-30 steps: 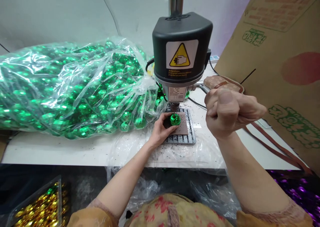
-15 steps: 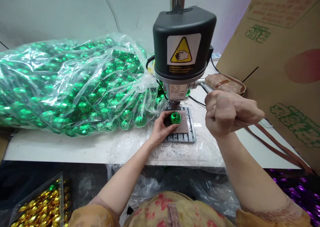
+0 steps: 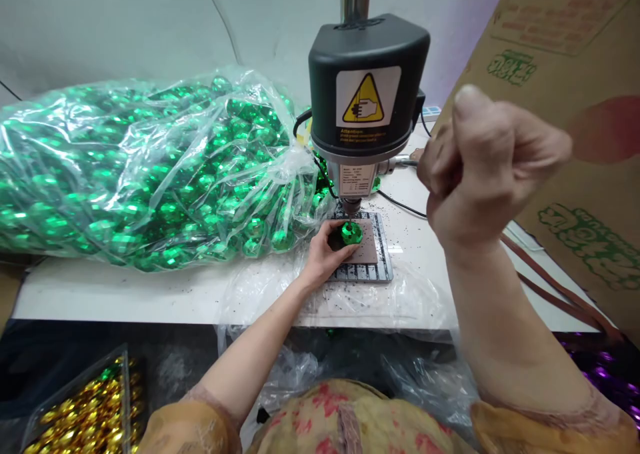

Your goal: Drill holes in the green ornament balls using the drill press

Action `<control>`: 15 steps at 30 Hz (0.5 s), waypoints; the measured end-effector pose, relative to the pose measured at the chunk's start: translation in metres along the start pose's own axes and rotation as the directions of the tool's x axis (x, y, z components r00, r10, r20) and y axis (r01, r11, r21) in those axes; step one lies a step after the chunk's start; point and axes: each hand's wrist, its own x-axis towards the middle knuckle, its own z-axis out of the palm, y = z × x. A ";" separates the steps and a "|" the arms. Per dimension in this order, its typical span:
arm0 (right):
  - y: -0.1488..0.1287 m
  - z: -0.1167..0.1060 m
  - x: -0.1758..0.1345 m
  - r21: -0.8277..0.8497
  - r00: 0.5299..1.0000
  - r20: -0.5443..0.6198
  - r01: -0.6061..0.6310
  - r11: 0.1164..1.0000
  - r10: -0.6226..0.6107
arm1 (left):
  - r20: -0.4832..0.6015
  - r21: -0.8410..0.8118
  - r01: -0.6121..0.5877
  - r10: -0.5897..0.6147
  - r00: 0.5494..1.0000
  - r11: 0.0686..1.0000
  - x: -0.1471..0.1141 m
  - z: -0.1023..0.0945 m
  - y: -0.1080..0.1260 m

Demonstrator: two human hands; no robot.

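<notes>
R hand (image 3: 487, 167): fist round lever (image 3: 407, 163), prob. to work press (image 3: 370, 104).
L hand (image 3: 324, 253): pinches green ball (image 3: 352, 233), prob. to steady it.
Ball: on brown pad (image 3: 369, 247) under chuck (image 3: 351, 205), prob. for alignment.
Bag (image 3: 195, 137): more balls (image 3: 135, 201), beyond L hand.

a bare strip of table (image 3: 125, 297) at left, below the bulging bag (image 3: 165, 174), leaves room to pass. the drill head (image 3: 369, 94) blocks upper centre, the cardboard box (image 3: 575, 67) upper right. the right forearm (image 3: 500, 321) bounds the gap beside the base plate (image 3: 385, 261).
</notes>
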 end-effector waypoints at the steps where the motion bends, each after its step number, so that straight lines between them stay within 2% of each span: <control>1: -0.001 0.003 0.006 0.001 1.000 0.013 -0.027 1.000 0.027 | -0.036 0.019 0.005 -0.004 0.999 1.000 -0.003 0.000 0.004; 4: 0.000 0.008 0.016 0.031 1.000 0.009 0.006 0.999 -0.006 | -0.163 0.115 -0.009 0.028 0.986 0.993 -0.025 -0.002 0.020; 6: 0.002 0.009 0.016 0.073 0.999 -0.007 0.043 0.996 -0.043 | -0.143 0.168 -0.121 0.145 0.979 0.978 -0.052 -0.006 0.030; 8: 0.002 0.008 0.015 0.100 0.999 0.004 0.046 0.994 -0.047 | 0.024 0.194 -0.334 0.336 0.942 0.922 -0.085 -0.011 0.035; 10: 0.002 0.008 0.014 0.106 0.999 0.014 0.043 0.993 -0.045 | 0.282 0.239 -0.568 0.503 0.817 0.787 -0.118 -0.016 0.034; 12: 0.000 0.008 0.013 0.103 0.998 0.020 0.051 0.993 -0.053 | 0.536 0.312 -0.726 0.517 0.667 0.613 -0.143 -0.021 0.029; 13: -0.001 0.007 0.013 0.095 0.999 0.023 0.045 0.994 -0.047 | 0.624 0.336 -0.764 0.477 0.619 0.551 -0.151 -0.023 0.026; 15: -0.001 0.006 0.013 0.075 0.999 0.029 0.016 0.997 -0.018 | 0.691 0.333 -0.785 0.432 0.580 0.522 -0.158 -0.027 0.022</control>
